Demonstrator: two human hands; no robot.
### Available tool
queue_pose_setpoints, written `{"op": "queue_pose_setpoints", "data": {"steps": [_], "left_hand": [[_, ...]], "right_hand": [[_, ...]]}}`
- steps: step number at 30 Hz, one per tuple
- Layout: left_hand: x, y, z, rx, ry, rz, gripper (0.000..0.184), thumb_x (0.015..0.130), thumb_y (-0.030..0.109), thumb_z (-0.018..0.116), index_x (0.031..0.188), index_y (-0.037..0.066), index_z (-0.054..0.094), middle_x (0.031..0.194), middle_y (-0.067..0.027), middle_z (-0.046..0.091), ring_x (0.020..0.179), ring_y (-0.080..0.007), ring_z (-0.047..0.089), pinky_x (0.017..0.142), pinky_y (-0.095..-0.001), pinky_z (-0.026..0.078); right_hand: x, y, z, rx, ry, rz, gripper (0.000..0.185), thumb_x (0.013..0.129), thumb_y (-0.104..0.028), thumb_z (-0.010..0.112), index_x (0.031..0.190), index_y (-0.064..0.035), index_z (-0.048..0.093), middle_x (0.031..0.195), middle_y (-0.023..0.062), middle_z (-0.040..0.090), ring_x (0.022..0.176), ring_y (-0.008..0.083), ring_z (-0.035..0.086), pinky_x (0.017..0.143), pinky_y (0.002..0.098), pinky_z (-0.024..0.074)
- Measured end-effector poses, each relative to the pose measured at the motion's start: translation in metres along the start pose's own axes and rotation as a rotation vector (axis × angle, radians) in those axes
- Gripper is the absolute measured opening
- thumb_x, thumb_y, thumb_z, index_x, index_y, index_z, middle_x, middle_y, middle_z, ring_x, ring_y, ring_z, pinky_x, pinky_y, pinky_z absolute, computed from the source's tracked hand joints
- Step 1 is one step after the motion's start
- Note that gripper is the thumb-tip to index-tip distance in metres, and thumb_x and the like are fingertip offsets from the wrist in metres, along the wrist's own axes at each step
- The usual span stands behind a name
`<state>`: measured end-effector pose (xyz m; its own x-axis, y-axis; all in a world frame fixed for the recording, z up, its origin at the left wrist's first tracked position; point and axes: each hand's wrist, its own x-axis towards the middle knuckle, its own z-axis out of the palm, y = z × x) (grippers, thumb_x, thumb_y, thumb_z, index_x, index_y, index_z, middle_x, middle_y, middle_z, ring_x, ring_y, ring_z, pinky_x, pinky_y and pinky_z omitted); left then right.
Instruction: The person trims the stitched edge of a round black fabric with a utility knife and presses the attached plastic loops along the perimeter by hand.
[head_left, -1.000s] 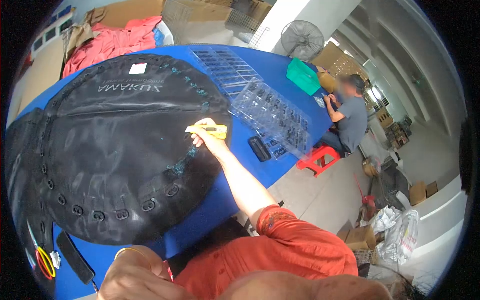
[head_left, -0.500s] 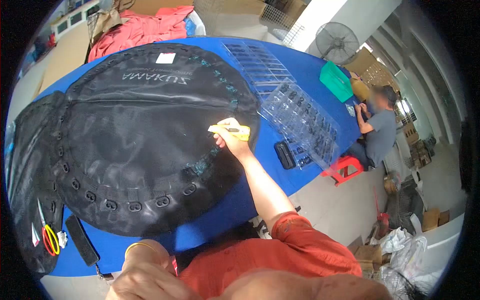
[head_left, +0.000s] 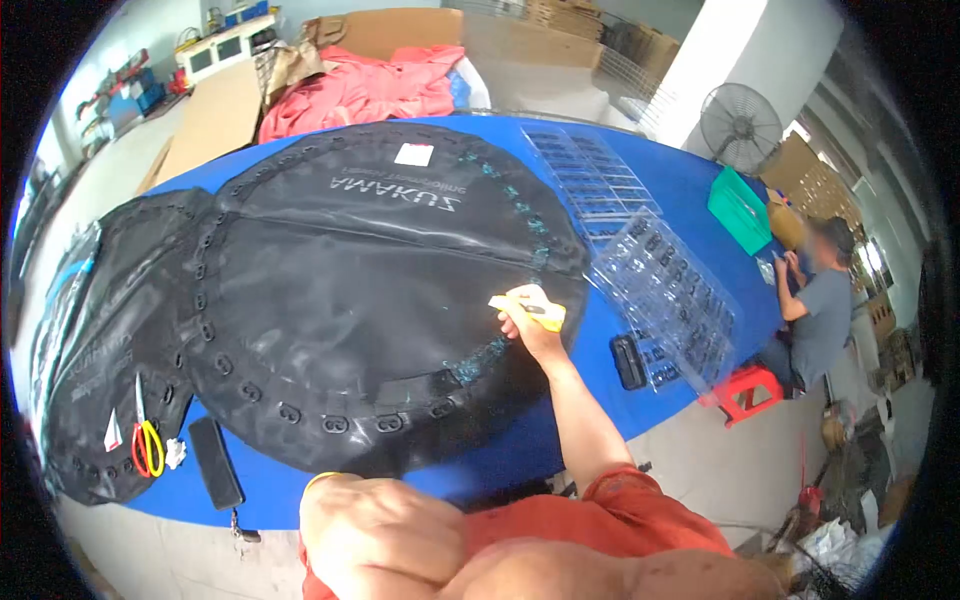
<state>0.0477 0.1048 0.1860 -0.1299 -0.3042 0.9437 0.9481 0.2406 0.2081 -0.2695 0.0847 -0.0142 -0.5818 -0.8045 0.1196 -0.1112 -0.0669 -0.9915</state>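
Observation:
My right hand (head_left: 528,310) is closed around a yellow utility knife (head_left: 544,316), over the right part of a large round black mat (head_left: 380,290) that lies on the blue table. Teal thread-like bits (head_left: 478,362) are on the mat just below this hand. Close to my chest, at the bottom, is my left hand (head_left: 385,525), with a yellow band beside it; its fingers are hidden. Black plastic loops line the mat's near edge. A white label (head_left: 414,154) lies near its far edge.
Scissors (head_left: 148,445) and a black phone-like object (head_left: 214,462) lie at left. Clear compartment trays (head_left: 665,300) and a black case (head_left: 628,361) are at right. Beyond are a green bin (head_left: 738,211), a seated person (head_left: 822,305) and a red stool (head_left: 745,393).
The view has swung left, so the table and mat sit further right in the picture. My right hand still holds the yellow knife over the mat's right part.

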Motion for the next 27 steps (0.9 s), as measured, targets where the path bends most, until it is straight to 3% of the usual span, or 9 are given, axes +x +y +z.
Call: {"op": "queue_pose_setpoints", "data": {"steps": [4, 9, 10, 12, 13, 17, 21, 24, 27], "left_hand": [[-0.007, -0.009, -0.004, 0.024, 0.022, 0.027, 0.016, 0.076, 0.011, 0.073, 0.072, -0.003, 0.064, 0.066, -0.0115, 0.06, 0.051, -0.0222, 0.056, 0.043, -0.0338, 0.039], [0.017, -0.012, -0.032, -0.148, -0.698, -0.196, 0.03, 0.102, 0.014, 0.05, 0.074, 0.001, 0.052, 0.072, -0.0107, 0.049, 0.056, -0.0249, 0.053, 0.053, -0.0384, 0.044], [0.011, -0.011, -0.024, -0.094, -0.563, -0.235, 0.041, 0.093, 0.024, 0.067, 0.063, 0.008, 0.045, 0.066, -0.0115, 0.047, 0.054, -0.0326, 0.051, 0.049, -0.0443, 0.038], [0.009, -0.01, -0.026, -0.044, -0.609, -0.232, 0.041, 0.094, 0.025, 0.066, 0.063, 0.007, 0.046, 0.064, -0.011, 0.046, 0.053, -0.0324, 0.05, 0.049, -0.0434, 0.038], [0.013, -0.012, -0.03, -0.05, -0.669, -0.164, 0.035, 0.102, 0.012, 0.046, 0.071, -0.001, 0.053, 0.068, -0.0124, 0.046, 0.053, -0.029, 0.051, 0.049, -0.0401, 0.041], [0.019, -0.012, -0.034, 0.044, -0.771, -0.227, 0.039, 0.101, 0.018, 0.054, 0.064, 0.008, 0.044, 0.066, -0.0075, 0.041, 0.054, -0.0276, 0.051, 0.05, -0.0391, 0.04], [0.006, -0.023, -0.02, 0.28, -0.678, -0.33, 0.033, 0.094, 0.017, 0.065, 0.07, 0.005, 0.047, 0.071, -0.0092, 0.046, 0.059, -0.0301, 0.053, 0.052, -0.0408, 0.042], [0.006, -0.028, -0.015, 0.317, -0.759, -0.393, 0.015, 0.089, 0.013, 0.065, 0.086, 0.002, 0.056, 0.086, -0.013, 0.053, 0.073, -0.0338, 0.059, 0.06, -0.043, 0.048], [0.012, -0.03, -0.011, 0.434, -0.741, -0.718, 0.027, 0.084, 0.007, 0.065, 0.109, -0.002, 0.06, 0.105, -0.0165, 0.06, 0.091, -0.0372, 0.065, 0.077, -0.0438, 0.057]], "right_hand": [[0.0, 0.001, -0.001, 0.017, -0.003, 0.019, 0.023, 0.093, -0.02, 0.074, 0.106, -0.0078, 0.059, 0.078, 0.0045, 0.066, 0.058, 0.0082, 0.06, 0.049, 0.0237, 0.0492], [0.0, 0.002, -0.003, -0.035, -0.004, 0.017, 0.026, 0.094, -0.021, 0.073, 0.109, -0.0067, 0.057, 0.08, 0.008, 0.068, 0.058, 0.0104, 0.062, 0.051, 0.0241, 0.0509], [0.001, 0.002, -0.004, -0.023, -0.018, 0.012, 0.027, 0.094, -0.021, 0.073, 0.11, -0.0063, 0.056, 0.079, 0.0079, 0.068, 0.058, 0.0106, 0.062, 0.051, 0.0243, 0.051], [0.005, 0.008, -0.005, -0.026, -0.032, 0.018, 0.03, 0.092, -0.019, 0.075, 0.109, -0.0046, 0.055, 0.078, 0.0072, 0.067, 0.057, 0.0097, 0.061, 0.05, 0.0235, 0.0505], [0.004, 0.007, -0.004, 0.025, -0.034, 0.017, 0.032, 0.092, -0.02, 0.076, 0.109, -0.0046, 0.055, 0.077, 0.0072, 0.067, 0.056, 0.0092, 0.061, 0.049, 0.0229, 0.0501], [0.008, 0.006, -0.005, -0.055, -0.021, 0.041, 0.03, 0.093, -0.02, 0.075, 0.109, -0.0038, 0.055, 0.078, 0.0068, 0.067, 0.056, 0.0086, 0.061, 0.048, 0.0219, 0.0492], [0.007, 0.004, -0.005, -0.018, -0.031, 0.026, 0.028, 0.096, -0.021, 0.071, 0.11, -0.0044, 0.055, 0.079, 0.0052, 0.067, 0.057, 0.0074, 0.061, 0.049, 0.0207, 0.0487], [0.004, 0.005, -0.004, -0.024, -0.017, 0.035, 0.03, 0.096, -0.022, 0.072, 0.115, -0.0066, 0.055, 0.08, 0.0041, 0.067, 0.058, 0.0069, 0.061, 0.051, 0.0204, 0.0488], [-0.002, -0.002, -0.001, -0.004, -0.048, -0.051, 0.031, 0.097, -0.019, 0.07, 0.122, -0.0075, 0.055, 0.085, 0.0042, 0.067, 0.062, 0.006, 0.06, 0.054, 0.0196, 0.048]]}}
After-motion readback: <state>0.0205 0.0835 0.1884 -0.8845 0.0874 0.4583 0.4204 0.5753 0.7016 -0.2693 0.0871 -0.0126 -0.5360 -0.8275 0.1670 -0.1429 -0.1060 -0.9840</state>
